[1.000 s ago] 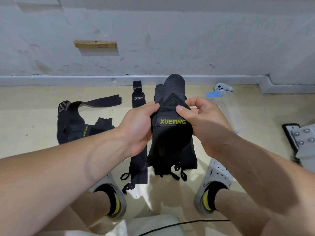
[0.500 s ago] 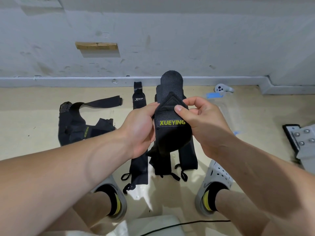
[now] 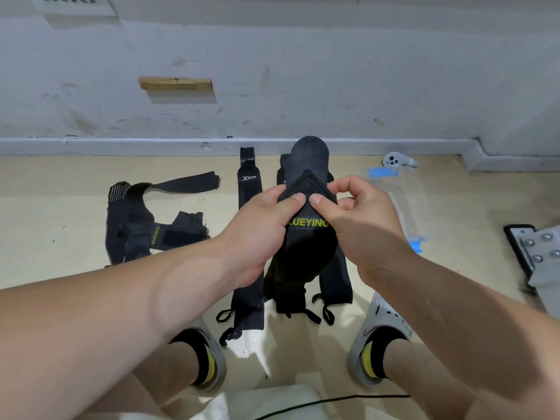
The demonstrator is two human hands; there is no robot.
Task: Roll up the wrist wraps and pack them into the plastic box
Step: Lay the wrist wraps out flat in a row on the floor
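Observation:
I hold a black wrist wrap (image 3: 307,253) with yellow XUEYING lettering up in front of me, partly rolled. My left hand (image 3: 257,228) pinches its top edge from the left, and my right hand (image 3: 357,219) pinches it from the right, both thumbs meeting on the pointed flap. Its rounded end sticks up behind my fingers. Several other black wraps (image 3: 248,189) lie flat on the floor beneath, loops toward me. Another tangled wrap (image 3: 142,231) lies to the left. The clear plastic box (image 3: 406,204) with blue clips sits on the floor behind my right hand, partly hidden.
A white controller (image 3: 394,160) lies by the baseboard at the back right. A grey metal plate with bolts (image 3: 542,253) sits at the right edge. My feet in grey clogs (image 3: 378,338) stand near the wraps. A black cable (image 3: 333,401) runs along the bottom.
Both thumbs have slid up and together onto the wrap's pointed flap, covering part of the lettering. The hanging lower part has drawn up into a tighter roll.

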